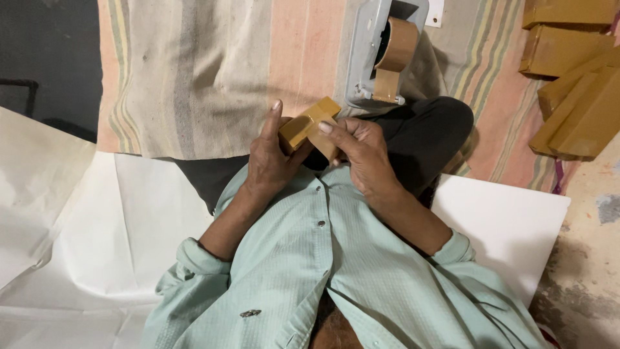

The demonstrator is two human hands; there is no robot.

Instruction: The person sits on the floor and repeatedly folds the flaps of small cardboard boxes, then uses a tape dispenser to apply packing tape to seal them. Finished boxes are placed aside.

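Both hands (pixel 316 152) around small box (pixel 309 121)

Even, soft overhead light was recorded; white sheets (pixel 129 220) were nearly overexposed, shadows stayed faint, and focus was sharp throughout.

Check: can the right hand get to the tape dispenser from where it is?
Probably yes: the tape dispenser sits just beyond the right hand with nothing between, though both hands hold the small brown box.
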